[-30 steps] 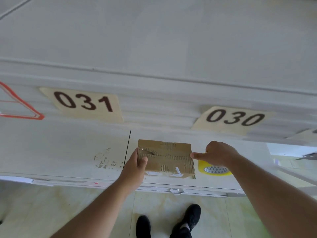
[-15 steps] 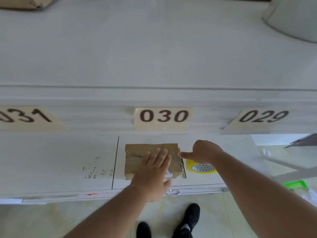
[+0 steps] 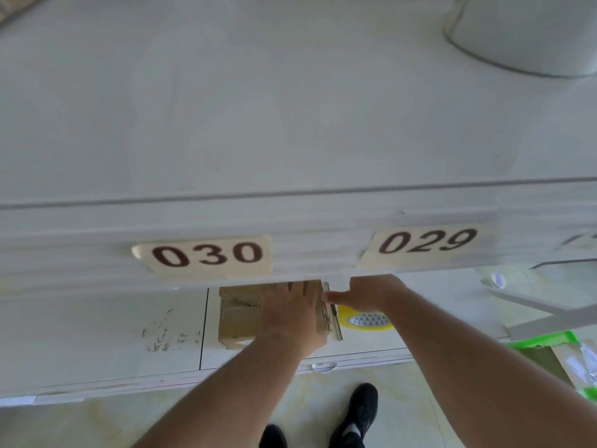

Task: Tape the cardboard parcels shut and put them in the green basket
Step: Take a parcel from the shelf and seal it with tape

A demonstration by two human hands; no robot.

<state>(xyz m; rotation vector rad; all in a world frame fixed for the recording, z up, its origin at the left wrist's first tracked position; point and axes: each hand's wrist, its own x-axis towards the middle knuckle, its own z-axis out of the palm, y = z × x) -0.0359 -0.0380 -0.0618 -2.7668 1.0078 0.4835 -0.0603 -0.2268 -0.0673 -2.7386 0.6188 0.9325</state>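
White tabletop [image 3: 97,344] fills most of my view, with a raised white ledge across it that carries the labels "030" [image 3: 206,253] and "029" [image 3: 426,242]. I take the cardboard parcel [image 3: 239,315] as my landmark: it lies flat on the table just below the "030" label, and its far edge is hidden by the ledge.

My left hand [image 3: 290,315] lies flat on top of the parcel, palm down, with straight fingers that press on the cardboard; the fingertips disappear under the ledge. My right hand [image 3: 371,294] is just right of the parcel, its thumb touching the parcel's right edge. The other fingers are curled, but I cannot tell if they hold anything, because the hand covers them.

Just right of the parcel, partly under my right wrist, lies the yellow tape roll [image 3: 368,320]. Well to the right of the parcel, below the table edge, I see a corner of the green basket [image 3: 546,339], cut off by the frame. Below the parcel, on the floor, a black shoe [image 3: 363,405] shows.
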